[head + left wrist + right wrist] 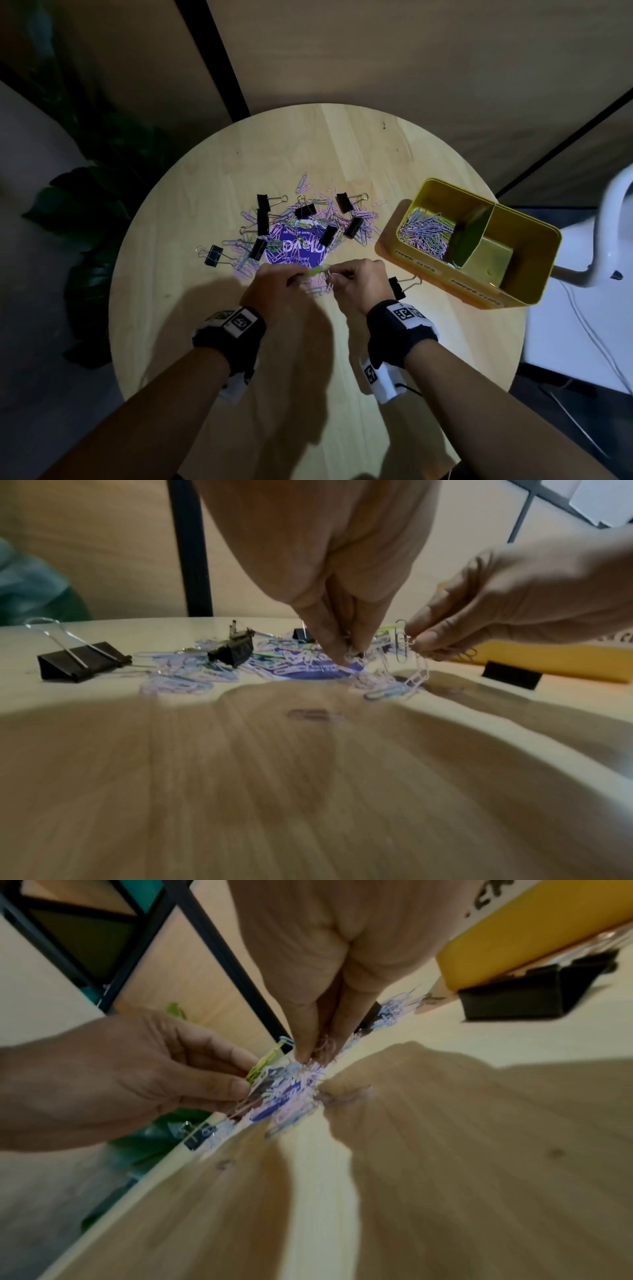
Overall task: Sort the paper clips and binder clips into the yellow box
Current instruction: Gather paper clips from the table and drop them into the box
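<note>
A loose pile of pink and blue paper clips (356, 219) and black binder clips (263, 219) lies mid-table. At its near edge my left hand (301, 274) pinches a tangle of paper clips with a yellow-green clip (263, 1064) in it. My right hand (334, 277) pinches the same tangle, and a chain of linked clips (421, 672) hangs from its fingers. The yellow box (544, 260) stands at the right. Its left compartment holds paper clips (424, 233); the right one shows a bare floor.
A purple round card (298, 246) lies under the pile. One binder clip (396, 287) lies beside my right wrist, against the box; another (214, 255) lies at the pile's left. The round wooden table (205, 171) has a plant (85, 212) to its left and white objects (613, 219) to its right.
</note>
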`<action>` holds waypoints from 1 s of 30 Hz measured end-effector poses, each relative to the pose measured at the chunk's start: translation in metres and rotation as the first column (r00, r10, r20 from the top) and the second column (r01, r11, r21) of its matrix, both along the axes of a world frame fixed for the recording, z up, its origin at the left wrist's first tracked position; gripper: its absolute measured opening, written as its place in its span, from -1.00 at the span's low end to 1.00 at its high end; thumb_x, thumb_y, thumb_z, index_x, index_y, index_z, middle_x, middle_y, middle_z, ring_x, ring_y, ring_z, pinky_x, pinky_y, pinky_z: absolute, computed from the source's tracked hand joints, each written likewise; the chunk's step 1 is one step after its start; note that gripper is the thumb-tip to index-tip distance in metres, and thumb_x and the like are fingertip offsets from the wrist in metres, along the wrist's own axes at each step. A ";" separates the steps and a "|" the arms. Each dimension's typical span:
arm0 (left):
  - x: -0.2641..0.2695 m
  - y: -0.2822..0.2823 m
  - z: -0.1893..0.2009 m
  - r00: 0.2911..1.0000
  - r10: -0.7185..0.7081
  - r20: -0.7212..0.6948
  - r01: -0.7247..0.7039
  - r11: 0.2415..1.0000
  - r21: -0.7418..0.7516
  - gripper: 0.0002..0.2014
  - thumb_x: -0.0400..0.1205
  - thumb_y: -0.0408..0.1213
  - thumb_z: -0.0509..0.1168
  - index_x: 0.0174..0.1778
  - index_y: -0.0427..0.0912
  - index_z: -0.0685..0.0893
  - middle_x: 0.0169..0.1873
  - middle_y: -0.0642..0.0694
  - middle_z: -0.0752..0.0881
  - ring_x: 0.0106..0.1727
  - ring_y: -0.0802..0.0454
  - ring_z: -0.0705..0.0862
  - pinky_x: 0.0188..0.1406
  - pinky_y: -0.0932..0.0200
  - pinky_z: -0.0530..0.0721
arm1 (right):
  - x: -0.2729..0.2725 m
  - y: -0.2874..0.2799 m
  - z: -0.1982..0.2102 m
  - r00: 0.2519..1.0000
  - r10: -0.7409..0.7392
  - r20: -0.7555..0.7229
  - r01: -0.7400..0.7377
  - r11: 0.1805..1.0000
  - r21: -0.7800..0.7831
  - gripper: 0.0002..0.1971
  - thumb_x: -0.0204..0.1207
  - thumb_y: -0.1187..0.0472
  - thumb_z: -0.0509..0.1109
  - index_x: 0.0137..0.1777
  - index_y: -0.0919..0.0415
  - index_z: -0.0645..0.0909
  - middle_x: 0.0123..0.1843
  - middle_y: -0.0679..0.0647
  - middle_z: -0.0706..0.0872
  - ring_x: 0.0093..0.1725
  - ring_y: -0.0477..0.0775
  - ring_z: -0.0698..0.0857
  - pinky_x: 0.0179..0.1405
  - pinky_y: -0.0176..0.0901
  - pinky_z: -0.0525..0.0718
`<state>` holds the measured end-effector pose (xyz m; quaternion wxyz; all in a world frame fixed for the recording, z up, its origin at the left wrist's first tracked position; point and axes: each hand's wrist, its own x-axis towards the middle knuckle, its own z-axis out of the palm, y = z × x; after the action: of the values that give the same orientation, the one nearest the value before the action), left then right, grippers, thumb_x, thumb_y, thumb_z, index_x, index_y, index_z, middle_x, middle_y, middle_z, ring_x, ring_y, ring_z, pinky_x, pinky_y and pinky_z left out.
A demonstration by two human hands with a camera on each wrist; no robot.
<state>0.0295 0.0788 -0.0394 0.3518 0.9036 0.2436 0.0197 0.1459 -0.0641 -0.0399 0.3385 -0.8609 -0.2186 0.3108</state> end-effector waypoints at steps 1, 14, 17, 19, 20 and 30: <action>0.000 0.003 0.003 0.999 0.005 0.035 -0.004 1.000 -0.028 -0.76 0.49 -0.50 0.38 0.01 -0.16 0.80 -0.19 -0.15 0.84 -0.25 0.09 0.74 -0.06 0.29 0.69 | 0.002 -0.001 0.002 0.999 -0.031 -0.012 0.032 0.999 0.036 -0.82 0.48 0.22 0.50 0.06 0.21 0.80 -0.11 0.21 0.85 -0.08 0.12 0.81 0.07 -0.21 0.69; 0.031 0.017 0.062 0.990 0.100 0.104 -0.077 0.975 -0.208 -0.87 0.49 -0.46 0.44 -0.08 -0.23 0.81 -0.16 -0.10 0.82 -0.22 0.33 0.74 -0.10 0.53 0.63 | 0.035 -0.030 0.056 0.915 -0.360 -0.181 0.403 0.828 0.389 -0.79 0.38 0.32 0.58 0.02 0.26 0.80 -0.16 0.09 0.82 -0.30 -0.27 0.71 -0.10 -0.40 0.70; 0.058 0.003 0.085 0.980 0.134 0.148 -0.077 0.938 -0.338 -0.85 0.48 -0.46 0.45 -0.09 -0.17 0.81 -0.14 -0.09 0.83 -0.17 0.26 0.76 -0.04 0.46 0.65 | 0.050 -0.041 0.079 0.871 -0.433 -0.231 0.489 0.722 0.490 -0.75 0.37 0.38 0.57 0.07 0.35 0.75 -0.16 0.08 0.79 -0.27 -0.27 0.72 -0.14 -0.45 0.71; 0.080 -0.011 0.101 0.974 0.129 0.188 -0.052 0.928 -0.369 -0.85 0.46 -0.45 0.47 -0.10 -0.16 0.81 -0.18 -0.07 0.83 -0.20 0.25 0.75 -0.06 0.44 0.65 | 0.061 -0.051 0.094 0.853 -0.469 -0.227 0.512 0.675 0.530 -0.74 0.38 0.36 0.57 0.07 0.31 0.75 -0.13 0.09 0.81 -0.16 -0.12 0.78 -0.04 -0.29 0.76; 0.092 -0.020 0.109 0.972 0.118 0.205 -0.032 0.925 -0.379 -0.85 0.46 -0.44 0.47 -0.10 -0.16 0.82 -0.20 -0.07 0.83 -0.21 0.23 0.75 -0.06 0.39 0.67 | 0.067 -0.056 0.101 0.847 -0.483 -0.221 0.518 0.659 0.545 -0.75 0.38 0.34 0.58 0.07 0.25 0.75 -0.11 0.11 0.82 -0.11 -0.02 0.80 -0.01 -0.20 0.78; 0.184 -0.101 0.101 0.994 -0.026 0.105 0.047 0.978 -0.206 -0.88 0.46 -0.39 0.48 -0.11 -0.15 0.81 -0.38 0.02 0.70 -0.42 0.26 0.61 -0.32 0.37 0.59 | 0.118 -0.082 0.101 0.823 -0.560 0.092 0.493 0.786 0.374 -0.78 0.40 0.22 0.58 0.04 0.18 0.79 -0.12 -0.01 0.81 -0.11 -0.10 0.78 0.11 -0.19 0.74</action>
<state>0.2132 -0.0222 0.0615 0.4565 0.8641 0.2093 0.0337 0.2637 -0.1457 0.0616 0.5289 -0.8439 -0.0506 0.0746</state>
